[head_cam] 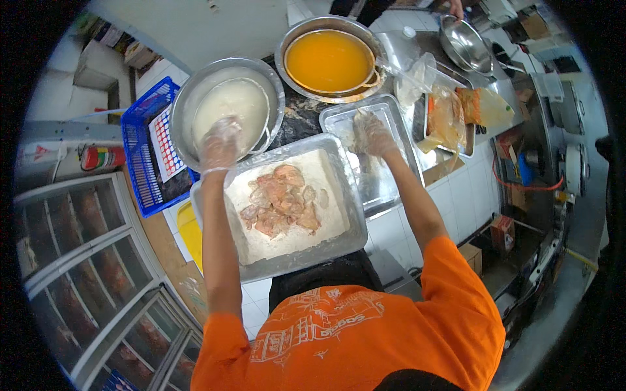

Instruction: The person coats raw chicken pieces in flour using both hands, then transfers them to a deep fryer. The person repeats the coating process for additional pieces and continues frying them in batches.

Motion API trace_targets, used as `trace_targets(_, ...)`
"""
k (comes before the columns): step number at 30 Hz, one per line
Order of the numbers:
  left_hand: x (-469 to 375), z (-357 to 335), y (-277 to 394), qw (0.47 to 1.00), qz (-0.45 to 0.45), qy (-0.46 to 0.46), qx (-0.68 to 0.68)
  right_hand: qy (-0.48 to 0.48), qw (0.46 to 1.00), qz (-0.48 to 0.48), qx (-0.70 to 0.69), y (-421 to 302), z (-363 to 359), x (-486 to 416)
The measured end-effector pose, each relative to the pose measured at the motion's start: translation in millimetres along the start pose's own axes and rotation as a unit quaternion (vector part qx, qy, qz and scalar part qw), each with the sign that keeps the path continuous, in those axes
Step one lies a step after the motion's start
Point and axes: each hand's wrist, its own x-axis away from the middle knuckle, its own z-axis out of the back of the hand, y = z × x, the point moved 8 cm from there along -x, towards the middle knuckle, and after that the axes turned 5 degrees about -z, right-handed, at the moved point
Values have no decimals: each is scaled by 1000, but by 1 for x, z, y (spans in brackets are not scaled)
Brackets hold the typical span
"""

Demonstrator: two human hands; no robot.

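My left hand (221, 144), in a clear plastic glove, reaches over the near rim of a metal basin (182, 115). Whitish liquid (234, 103) fills a handled strainer or pot inside it. Blur hides whether the fingers are dipped or hold anything. My right hand (375, 136), gloved and coated in pale flour, is low over the left part of a shallow metal tray (379, 188); whether a piece is under its fingers cannot be told. Before me, a deep metal pan (293, 266) holds white flour (337, 210), with several pieces of raw meat, apparently chicken (281, 200), heaped in the middle.
Orange liquid (328, 61) fills another vessel at the back. Bagged food (446, 115) lies on a tray at right. A blue plastic basket (142, 161) stands at left, near a fire extinguisher (102, 158). Another person's hand (457, 9) touches a metal bowl (467, 44).
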Motion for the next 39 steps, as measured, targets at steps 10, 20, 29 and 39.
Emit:
trace_targets(10,-11,-17,-33,975,-4,-154,-158,27,916,-179,-358,28,-3,38)
trace_targets(20,1,-12,-64,969,96,-192,-122,181,927,106,-309,-260,214,-118)
trace_targets(29,0,-5,-47,999,-40,-31,1,198,977,58,-62,-274,172,-161)
trace_targets(39,15,2,-38,998,13,-45,-43,-154,983,99,-17,-270,101,-207)
